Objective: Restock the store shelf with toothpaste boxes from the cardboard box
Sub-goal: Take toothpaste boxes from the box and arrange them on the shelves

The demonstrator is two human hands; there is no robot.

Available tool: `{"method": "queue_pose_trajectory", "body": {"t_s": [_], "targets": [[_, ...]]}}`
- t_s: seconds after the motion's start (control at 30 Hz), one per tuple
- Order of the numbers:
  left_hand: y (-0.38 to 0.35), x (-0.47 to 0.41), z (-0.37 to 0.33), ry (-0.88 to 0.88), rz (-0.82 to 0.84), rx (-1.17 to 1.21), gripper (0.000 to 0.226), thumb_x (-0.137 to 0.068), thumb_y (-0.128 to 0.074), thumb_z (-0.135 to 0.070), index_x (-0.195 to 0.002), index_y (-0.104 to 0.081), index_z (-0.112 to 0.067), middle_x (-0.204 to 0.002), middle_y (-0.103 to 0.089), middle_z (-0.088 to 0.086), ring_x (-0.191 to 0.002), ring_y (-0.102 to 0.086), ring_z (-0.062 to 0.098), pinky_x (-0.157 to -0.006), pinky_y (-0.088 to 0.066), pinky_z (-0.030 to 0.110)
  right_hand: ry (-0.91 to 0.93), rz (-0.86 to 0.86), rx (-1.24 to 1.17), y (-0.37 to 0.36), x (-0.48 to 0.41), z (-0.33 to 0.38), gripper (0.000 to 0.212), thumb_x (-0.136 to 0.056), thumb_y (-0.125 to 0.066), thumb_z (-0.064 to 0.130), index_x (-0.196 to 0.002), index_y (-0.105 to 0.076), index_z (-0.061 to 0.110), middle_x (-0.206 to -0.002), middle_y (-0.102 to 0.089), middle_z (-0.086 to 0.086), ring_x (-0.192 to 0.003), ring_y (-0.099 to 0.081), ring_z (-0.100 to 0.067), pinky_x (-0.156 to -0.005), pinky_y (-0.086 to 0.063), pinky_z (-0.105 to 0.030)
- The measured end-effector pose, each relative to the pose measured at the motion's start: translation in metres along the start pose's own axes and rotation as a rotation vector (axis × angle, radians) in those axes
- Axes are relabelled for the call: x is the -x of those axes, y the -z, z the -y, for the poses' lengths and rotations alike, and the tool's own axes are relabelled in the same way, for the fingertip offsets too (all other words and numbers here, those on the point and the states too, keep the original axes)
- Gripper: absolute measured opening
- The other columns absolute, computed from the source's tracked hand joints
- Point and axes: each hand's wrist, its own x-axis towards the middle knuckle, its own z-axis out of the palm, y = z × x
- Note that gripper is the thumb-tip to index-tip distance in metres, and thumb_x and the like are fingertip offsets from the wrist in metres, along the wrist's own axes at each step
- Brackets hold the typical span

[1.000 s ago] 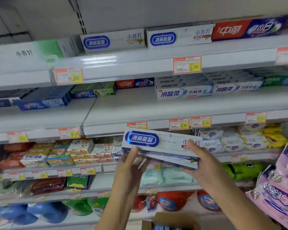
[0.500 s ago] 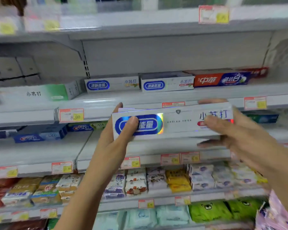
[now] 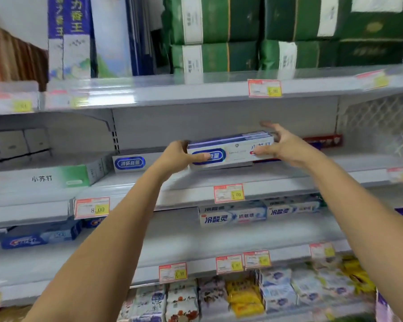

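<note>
Head view: left hand (image 3: 176, 156) grips toothpaste box (image 3: 235, 148) over grey shelf (image 3: 196, 182); right hand (image 3: 284, 146) spread against it.

Glossy card on the toothpaste box (image 3: 233, 151), foil shimmering round its blue oval — beneath the box, smooth grey painted-metal shelf (image 3: 277, 175); above the box, green packs (image 3: 219, 22) in shiny plastic wrap.
</note>
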Motion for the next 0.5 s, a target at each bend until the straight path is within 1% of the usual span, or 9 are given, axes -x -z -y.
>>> {"method": "queue_pose_trajectory", "body": {"t_s": [0.07,0.1,0.17,0.2,0.27,0.33,0.37,0.43,0.5], "targets": [[-0.007,-0.007,0.01,0.03,0.023,-0.037,0.03,-0.074,-0.08,-0.032,-0.094,-0.059,-0.025,-0.09,-0.064,-0.011,-0.086,-0.063,0.01,-0.068,-0.045,0.015,-0.057,0.012,0.145,-0.001,-0.007,-0.01,0.091,-0.067,-0.082,0.016,-0.143,-0.034,0.029,-0.147,-0.037,-0.007,-0.134,-0.038,-0.021,-0.103,-0.037,-0.029],[-0.009,-0.008,0.013,0.044,0.029,-0.055,0.029,-0.072,-0.081,-0.032,-0.088,-0.057,-0.027,-0.087,-0.062,-0.013,-0.083,-0.061,0.008,-0.067,-0.043,0.015,-0.084,0.025,0.197,-0.002,-0.01,-0.014,0.095,-0.064,-0.084,0.021,-0.143,-0.034,0.031,-0.149,-0.035,-0.006,-0.135,-0.035,-0.021,-0.104,-0.034,-0.029],[-0.013,-0.009,0.018,0.096,0.045,-0.079,0.03,-0.071,-0.081,-0.033,-0.081,-0.054,-0.028,-0.078,-0.057,-0.017,-0.075,-0.056,0.0,-0.062,-0.038,0.013,-0.114,0.075,0.252,-0.004,-0.013,-0.02,0.1,-0.061,-0.086,0.022,-0.145,-0.032,0.028,-0.149,-0.036,-0.006,-0.135,-0.035,-0.02,-0.1,-0.033,-0.025],[-0.015,-0.013,0.022,0.117,0.055,-0.091,0.029,-0.071,-0.082,-0.034,-0.083,-0.057,-0.025,-0.079,-0.059,-0.015,-0.076,-0.057,0.002,-0.061,-0.038,0.014,-0.119,0.092,0.281,-0.005,-0.014,-0.022,0.098,-0.063,-0.085,0.021,-0.145,-0.031,0.026,-0.148,-0.038,-0.006,-0.135,-0.036,-0.019,-0.097,-0.033,-0.024],[-0.016,-0.017,0.024,0.149,0.07,-0.104,0.034,-0.07,-0.081,-0.037,-0.09,-0.06,-0.019,-0.085,-0.064,-0.01,-0.082,-0.06,0.01,-0.061,-0.039,0.017,-0.118,0.089,0.348,-0.005,-0.018,-0.025,0.094,-0.068,-0.084,0.021,-0.146,-0.03,0.023,-0.148,-0.039,-0.004,-0.134,-0.037,-0.02,-0.094,-0.032,-0.023],[-0.016,-0.02,0.025,0.189,0.062,-0.147,0.052,-0.069,-0.08,-0.044,-0.105,-0.059,-0.013,-0.102,-0.064,-0.004,-0.093,-0.058,0.017,-0.072,-0.04,0.022,-0.133,0.098,0.417,-0.004,-0.025,-0.024,0.092,-0.07,-0.082,0.025,-0.146,-0.03,0.024,-0.149,-0.038,-0.003,-0.134,-0.038,-0.022,-0.098,-0.031,-0.025],[-0.016,-0.022,0.026,0.216,0.055,-0.187,0.061,-0.071,-0.078,-0.045,-0.116,-0.055,-0.01,-0.112,-0.06,-0.002,-0.103,-0.055,0.022,-0.079,-0.038,0.025,-0.139,0.117,0.463,-0.004,-0.026,-0.023,0.091,-0.071,-0.081,0.028,-0.147,-0.03,0.028,-0.15,-0.036,-0.002,-0.134,-0.037,-0.023,-0.102,-0.03,-0.027],[-0.015,-0.022,0.027,0.247,0.078,-0.251,0.07,-0.077,-0.074,-0.043,-0.13,-0.046,-0.007,-0.126,-0.053,0.001,-0.117,-0.049,0.026,-0.084,-0.032,0.027,-0.141,0.177,0.534,-0.005,-0.03,-0.024,0.091,-0.072,-0.081,0.033,-0.145,-0.027,0.042,-0.152,-0.033,0.001,-0.134,-0.037,-0.022,-0.109,-0.03,-0.031],[-0.011,-0.024,0.026,0.267,0.136,-0.297,0.066,-0.077,-0.073,-0.044,-0.127,-0.049,-0.008,-0.131,-0.053,0.004,-0.114,-0.05,0.026,-0.084,-0.033,0.027,-0.167,0.185,0.543,-0.005,-0.035,-0.028,0.089,-0.073,-0.08,0.034,-0.145,-0.029,0.042,-0.149,-0.037,0.001,-0.13,-0.04,-0.021,-0.104,-0.032,-0.028]]}}
